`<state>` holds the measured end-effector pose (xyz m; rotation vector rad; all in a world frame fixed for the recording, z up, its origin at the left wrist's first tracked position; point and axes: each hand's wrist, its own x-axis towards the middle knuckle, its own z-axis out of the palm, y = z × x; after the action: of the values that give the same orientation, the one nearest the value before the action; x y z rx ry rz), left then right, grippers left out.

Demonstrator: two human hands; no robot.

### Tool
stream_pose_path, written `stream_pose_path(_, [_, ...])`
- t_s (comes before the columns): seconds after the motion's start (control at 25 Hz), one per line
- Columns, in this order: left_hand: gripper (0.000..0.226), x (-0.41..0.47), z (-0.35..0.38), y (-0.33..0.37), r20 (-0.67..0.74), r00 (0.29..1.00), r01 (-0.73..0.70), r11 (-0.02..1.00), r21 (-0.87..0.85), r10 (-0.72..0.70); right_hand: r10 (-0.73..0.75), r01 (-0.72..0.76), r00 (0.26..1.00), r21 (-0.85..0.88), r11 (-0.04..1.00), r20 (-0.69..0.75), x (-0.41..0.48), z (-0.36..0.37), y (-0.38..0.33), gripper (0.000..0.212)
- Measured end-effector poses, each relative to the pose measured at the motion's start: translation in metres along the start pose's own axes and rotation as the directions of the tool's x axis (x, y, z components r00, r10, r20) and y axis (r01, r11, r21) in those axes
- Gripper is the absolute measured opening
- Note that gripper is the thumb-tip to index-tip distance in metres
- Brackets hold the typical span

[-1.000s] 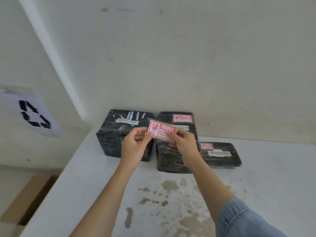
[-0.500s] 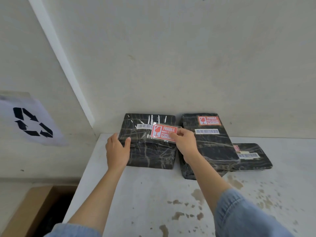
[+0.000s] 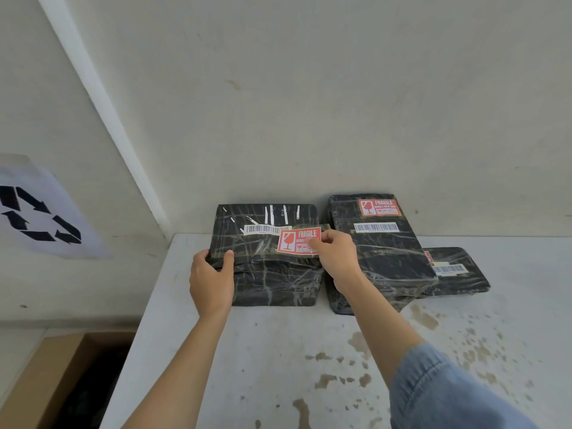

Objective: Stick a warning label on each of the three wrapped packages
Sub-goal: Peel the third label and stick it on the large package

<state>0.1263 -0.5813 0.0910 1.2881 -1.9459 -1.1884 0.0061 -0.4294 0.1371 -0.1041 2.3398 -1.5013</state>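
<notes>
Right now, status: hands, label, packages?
Left hand grips near corner of the left package. Right hand pinches the fragile label over its top. Middle package and right package already carry red labels. Nothing blocking.

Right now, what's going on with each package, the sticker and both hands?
left package: gripped at its near left corner.
middle package: sticker already on.
right package: flat, red sticker partly hidden.
loose sticker: on left package, edge pinched.
left hand: grips left package.
right hand: pinches loose sticker.
cardboard box: open.
</notes>
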Motion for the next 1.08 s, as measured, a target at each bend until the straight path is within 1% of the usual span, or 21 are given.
stream_pose_path(0.12, [0.048, -0.01, -0.007, -0.005, -0.017, 1.0, 0.001, 1.0, 0.0, -0.001, -0.003, 0.004, 1.0, -0.009, 1.0, 0.007, -0.015, -0.004, 0.005, 0.011])
stream_pose_path(0.24, [0.047, -0.025, -0.014, -0.013, -0.035, 0.999, -0.002, 1.0, -0.002, 0.002, -0.03, 0.031, 0.999, -0.029, 0.999, 0.028, -0.03, -0.009, 0.01, 0.017])
stream_pose_path(0.36, [0.044, -0.042, -0.022, -0.021, -0.024, 0.999, 0.031, 1.0, -0.007, -0.031, -0.103, 0.105, 0.994, -0.049, 0.993, 0.033, -0.044, -0.009, 0.018, 0.016])
stream_pose_path(0.4, [0.045, -0.047, -0.023, -0.023, -0.045, 0.999, 0.005, 0.999, 0.035, -0.003, -0.139, 0.14, 0.99, -0.061, 0.988, 0.028, -0.049, -0.009, 0.021, 0.013])
stream_pose_path(0.44, [0.047, -0.052, -0.023, -0.023, -0.079, 0.993, -0.078, 0.988, 0.132, 0.089, -0.167, 0.169, 0.986, -0.073, 0.983, 0.029, -0.053, -0.01, 0.022, 0.011])
stream_pose_path(0.48, [0.048, -0.057, -0.022, -0.02, -0.085, 0.968, -0.207, 0.944, 0.259, 0.235, -0.184, 0.187, 0.982, -0.081, 0.979, 0.038, -0.057, -0.01, 0.022, 0.012])
stream_pose_path(0.52, [0.048, -0.062, -0.019, -0.015, -0.035, 0.922, -0.348, 0.865, 0.361, 0.386, -0.186, 0.189, 0.981, -0.082, 0.978, 0.048, -0.06, -0.011, 0.022, 0.016])
stream_pose_path(0.56, [0.049, -0.066, -0.015, -0.009, 0.06, 0.869, -0.471, 0.783, 0.406, 0.492, -0.175, 0.179, 0.983, -0.079, 0.981, 0.057, -0.063, -0.012, 0.022, 0.021])
stream_pose_path(0.6, [0.051, -0.069, -0.01, -0.004, 0.166, 0.829, -0.55, 0.724, 0.415, 0.535, -0.158, 0.162, 0.985, -0.07, 0.984, 0.062, -0.064, -0.012, 0.022, 0.025])
stream_pose_path(0.64, [0.052, -0.072, -0.004, -0.001, 0.254, 0.807, -0.589, 0.689, 0.423, 0.533, -0.145, 0.149, 0.987, -0.063, 0.987, 0.065, -0.065, -0.012, 0.022, 0.028])
stream_pose_path(0.68, [0.054, -0.072, 0.001, -0.001, 0.313, 0.799, -0.601, 0.667, 0.441, 0.513, -0.135, 0.139, 0.989, -0.06, 0.988, 0.065, -0.066, -0.012, 0.023, 0.029])
stream_pose_path(0.72, [0.056, -0.072, 0.004, -0.003, 0.339, 0.8, -0.599, 0.651, 0.466, 0.495, -0.133, 0.138, 0.989, -0.064, 0.988, 0.067, -0.066, -0.012, 0.024, 0.029])
stream_pose_path(0.8, [0.062, -0.072, 0.006, -0.008, 0.351, 0.809, -0.588, 0.628, 0.509, 0.472, -0.14, 0.146, 0.987, -0.08, 0.986, 0.076, -0.066, -0.012, 0.024, 0.027])
stream_pose_path(0.92, [0.055, -0.07, 0.007, -0.009, 0.361, 0.812, -0.583, 0.63, 0.513, 0.458, -0.145, 0.153, 0.986, -0.103, 0.983, 0.077, -0.064, -0.012, 0.023, 0.027])
stream_pose_path(1.08, [0.053, -0.072, 0.006, -0.008, 0.365, 0.812, -0.584, 0.63, 0.511, 0.457, -0.155, 0.164, 0.985, -0.124, 0.979, 0.082, -0.061, -0.013, 0.02, 0.026])
